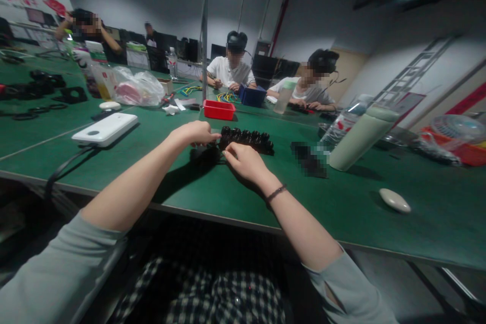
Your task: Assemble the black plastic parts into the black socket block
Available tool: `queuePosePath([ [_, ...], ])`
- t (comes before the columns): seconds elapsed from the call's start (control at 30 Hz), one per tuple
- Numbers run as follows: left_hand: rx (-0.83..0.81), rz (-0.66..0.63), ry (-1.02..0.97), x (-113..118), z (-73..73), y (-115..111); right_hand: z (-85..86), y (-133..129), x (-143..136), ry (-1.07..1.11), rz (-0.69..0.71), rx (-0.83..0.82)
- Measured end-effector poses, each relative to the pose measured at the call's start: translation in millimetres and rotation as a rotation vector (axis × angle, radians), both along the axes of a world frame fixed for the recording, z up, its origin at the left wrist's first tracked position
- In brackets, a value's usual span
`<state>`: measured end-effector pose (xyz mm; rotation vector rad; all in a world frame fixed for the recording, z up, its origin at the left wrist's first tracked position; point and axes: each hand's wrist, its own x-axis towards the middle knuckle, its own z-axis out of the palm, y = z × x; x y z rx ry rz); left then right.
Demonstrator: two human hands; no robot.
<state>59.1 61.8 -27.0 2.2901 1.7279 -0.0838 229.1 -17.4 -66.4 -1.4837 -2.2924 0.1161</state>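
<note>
Both hands at the left end of a black knobbed part (248, 138), on the green table (212, 190).
Left hand (197, 134) had curled fingers, right hand (245, 160) bent fingers and thumb drawn in; whether either gripped anything, could not tell. Part lay just before the person, near a red bin (219, 111); white device (106, 130) lay off left.

On the green surface (360, 223), a white device (106, 130) with a dark cable (65, 167) is laid at the left. Behind it, a clear plastic bag (146, 92) is set beside drink bottles (102, 88). At the right, a pale green flask (362, 136) is placed next to a clear bottle (341, 120), and a pale oval object (395, 200) is set nearer the edge. Beyond, two people in white tops (228, 67) are seen.
</note>
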Motion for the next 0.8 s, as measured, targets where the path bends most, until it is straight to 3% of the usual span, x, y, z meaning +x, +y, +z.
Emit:
queuePosePath([
  [0.17,-0.080,0.019,-0.095,-3.8,1.0,4.6,0.8,-0.7,-1.2,-0.004,-0.011,-0.001],
  [0.8,-0.230,-0.001,-0.093,-13.1,6.3,4.2,1.6,0.0,0.0,-0.022,-0.029,-0.018],
])
